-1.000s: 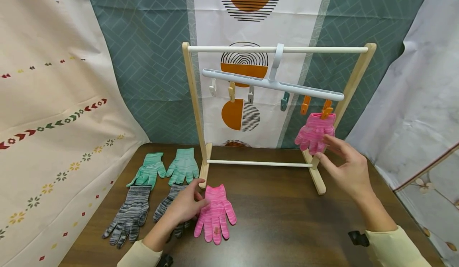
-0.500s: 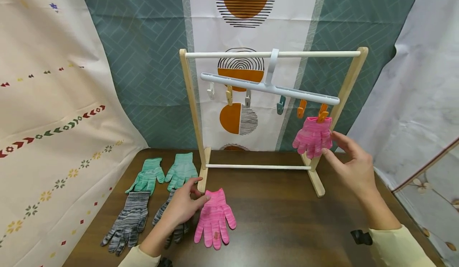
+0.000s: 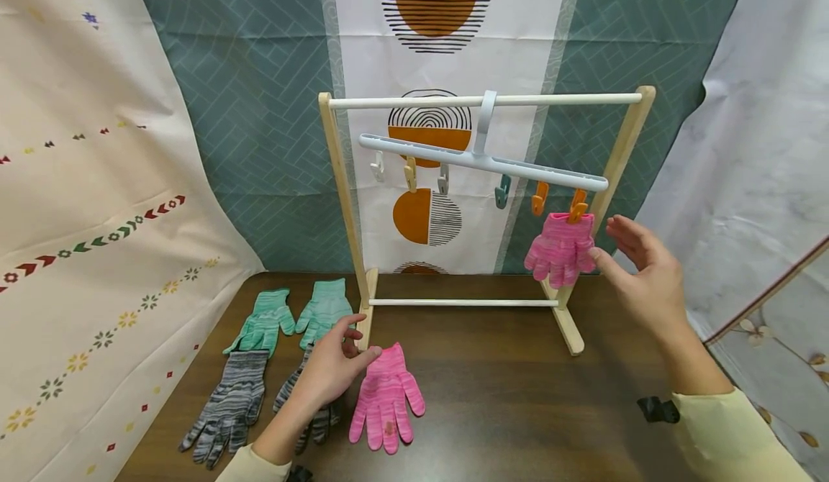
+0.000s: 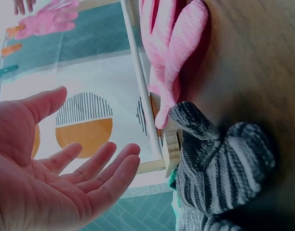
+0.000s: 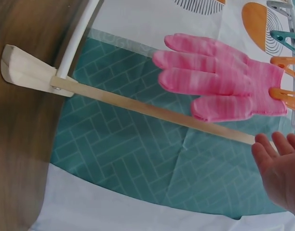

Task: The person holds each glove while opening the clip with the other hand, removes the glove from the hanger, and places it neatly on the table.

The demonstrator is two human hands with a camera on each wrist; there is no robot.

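Note:
A pink knit glove [image 3: 560, 250] hangs fingers down from an orange clip [image 3: 578, 207] near the right end of a pale blue hanger [image 3: 482, 160]. My right hand [image 3: 648, 280] is just right of this glove, fingers loosely bent and holding nothing; the right wrist view shows a gap between hand and glove. A second pink glove [image 3: 387, 399] lies flat on the table. Beside its cuff hovers my left hand [image 3: 332, 367], palm bare and fingers relaxed in the left wrist view. It partly hides a grey striped glove [image 3: 320, 424] in the head view.
Another grey striped glove [image 3: 228, 403] and two green gloves [image 3: 264, 321] lie at the table's left. A wooden rack [image 3: 343, 194] with a white top bar [image 3: 401, 103] carries the hanger. Several other clips, among them a teal clip [image 3: 502, 192], hang without gloves.
My right hand has drawn away to the right from the hanging glove, its fingers spreading off it. The left hand keeps nearly the same place by the flat pink glove. The head view shifts slightly.

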